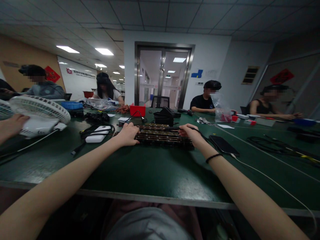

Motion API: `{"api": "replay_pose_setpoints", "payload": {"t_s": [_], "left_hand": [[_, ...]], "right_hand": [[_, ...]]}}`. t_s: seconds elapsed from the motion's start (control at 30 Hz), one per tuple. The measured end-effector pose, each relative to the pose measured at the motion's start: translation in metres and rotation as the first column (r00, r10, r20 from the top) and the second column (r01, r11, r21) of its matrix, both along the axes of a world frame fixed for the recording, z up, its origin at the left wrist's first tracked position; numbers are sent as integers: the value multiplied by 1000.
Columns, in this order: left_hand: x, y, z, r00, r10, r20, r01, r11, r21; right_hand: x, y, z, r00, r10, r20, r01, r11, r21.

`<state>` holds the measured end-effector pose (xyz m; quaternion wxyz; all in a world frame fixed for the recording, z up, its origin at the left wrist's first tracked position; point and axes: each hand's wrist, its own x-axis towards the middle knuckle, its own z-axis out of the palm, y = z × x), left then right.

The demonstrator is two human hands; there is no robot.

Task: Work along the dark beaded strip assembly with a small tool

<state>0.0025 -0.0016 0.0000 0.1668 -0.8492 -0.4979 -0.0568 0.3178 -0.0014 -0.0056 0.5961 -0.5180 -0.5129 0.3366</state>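
Observation:
A long dark rack of thin, shiny parallel strips (157, 136) lies on the green table in front of me. My left hand (128, 134) grips its left end, fingers curled over the top and thumb at the near side. In my right hand (191, 134) is a slim black pen-like tool (172, 128), pinched between the fingers. Its tip points left over the strips; whether it touches them I cannot tell. A dark cable trails from behind that hand toward the right.
A white power bank (98, 134) with black cables lies left; a phone (223, 144) on a white cord lies right. Another person's hand (17, 125) holds a white fan (41, 115). Behind the rack stand a black device (163, 116) and red bin (137, 110). Several people sit opposite.

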Motion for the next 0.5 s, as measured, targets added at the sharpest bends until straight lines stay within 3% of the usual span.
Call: {"api": "replay_pose_setpoints", "payload": {"t_s": [0.5], "left_hand": [[6,-11,6,997,13,-79,-11,999,30]], "right_hand": [[2,4,0,990,-14,138,8,999,46]]}}
